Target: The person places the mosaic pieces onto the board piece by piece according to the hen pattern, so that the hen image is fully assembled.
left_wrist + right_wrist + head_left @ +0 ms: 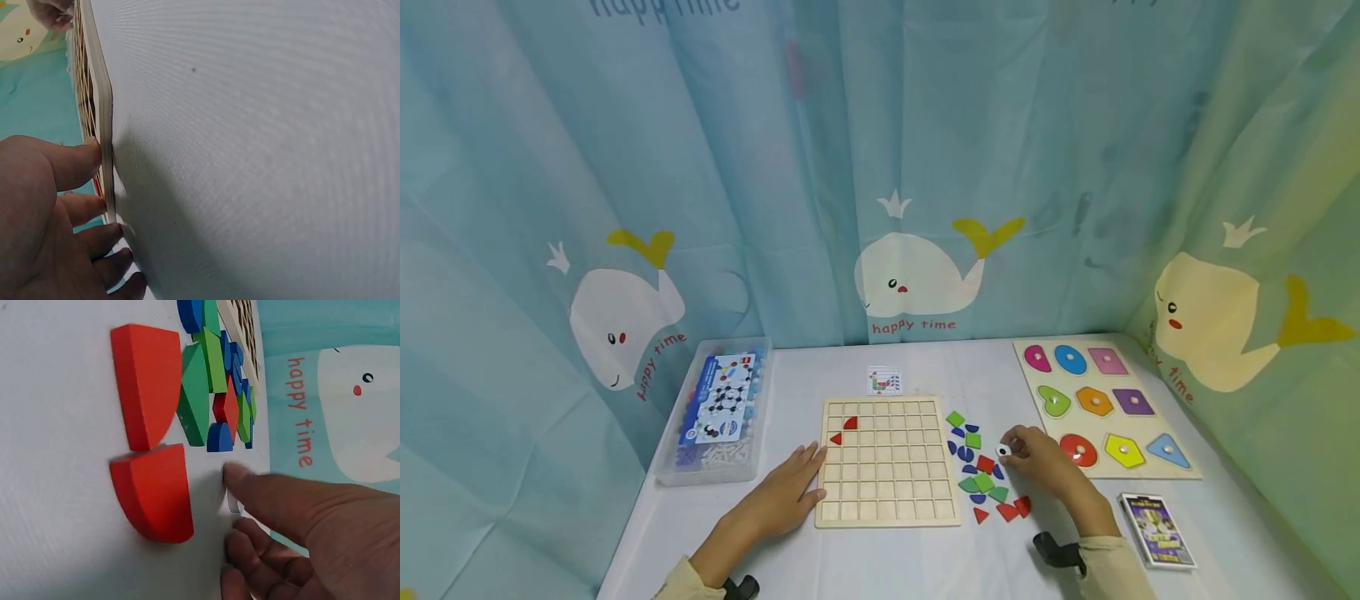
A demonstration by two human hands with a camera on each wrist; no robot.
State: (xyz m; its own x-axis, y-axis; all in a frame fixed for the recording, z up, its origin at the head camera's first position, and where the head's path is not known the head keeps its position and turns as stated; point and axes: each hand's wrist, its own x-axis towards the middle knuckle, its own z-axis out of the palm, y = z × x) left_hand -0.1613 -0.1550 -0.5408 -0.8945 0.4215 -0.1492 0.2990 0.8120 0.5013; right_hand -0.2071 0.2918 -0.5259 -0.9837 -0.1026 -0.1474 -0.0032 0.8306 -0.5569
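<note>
head view: blue whale-print curtain (805,167) behind a white-covered table (887,567). on the table: shape puzzle board (1086,424) far right; wooden grid board (891,467) at centre; clear box (718,408) to its left.

left hand (786,492): forearm angled in from lower left, palm low; thumb and fingers extended and spread, tips against the grid board's left edge. grip loose, nothing grasped.

right hand (1037,457): forearm slanting in from lower right, wrist bent toward the grid board; thumb and index finger nearly closed, pinching a small white disc. remaining fingers curled, as seen at the right wrist.

card pack (1157,531) lies right of that forearm; picture card (884,381) lies just beyond the grid board.

loose red, green and blue pieces (983,483) are scattered right of the grid board; two red pieces (850,423) sit in its upper-left cells.

white disc (1003,450), black-centred: held just beside the loose pieces.
</note>
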